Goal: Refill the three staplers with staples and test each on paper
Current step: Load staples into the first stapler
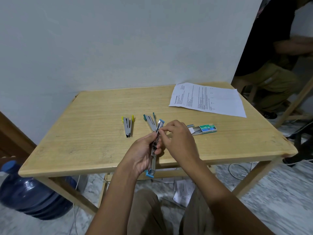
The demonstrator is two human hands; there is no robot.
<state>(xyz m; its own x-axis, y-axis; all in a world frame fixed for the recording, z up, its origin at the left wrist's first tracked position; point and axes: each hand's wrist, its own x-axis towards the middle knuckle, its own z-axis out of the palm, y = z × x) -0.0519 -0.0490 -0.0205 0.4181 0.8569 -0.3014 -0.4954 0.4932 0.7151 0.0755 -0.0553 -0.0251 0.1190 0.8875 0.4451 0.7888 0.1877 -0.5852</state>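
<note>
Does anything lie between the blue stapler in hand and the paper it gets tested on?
Nothing visible does. The blue stapler, gripped by the left hand and pinched by the right hand, has bare table between it and the paper. The staple box lies beside that path, to the right.

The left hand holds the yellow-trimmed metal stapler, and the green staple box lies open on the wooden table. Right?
No. The head view shows the left hand holding the blue-trimmed metal stapler; the yellow-trimmed metal stapler lies on the wooden table. Rest is right.
</note>
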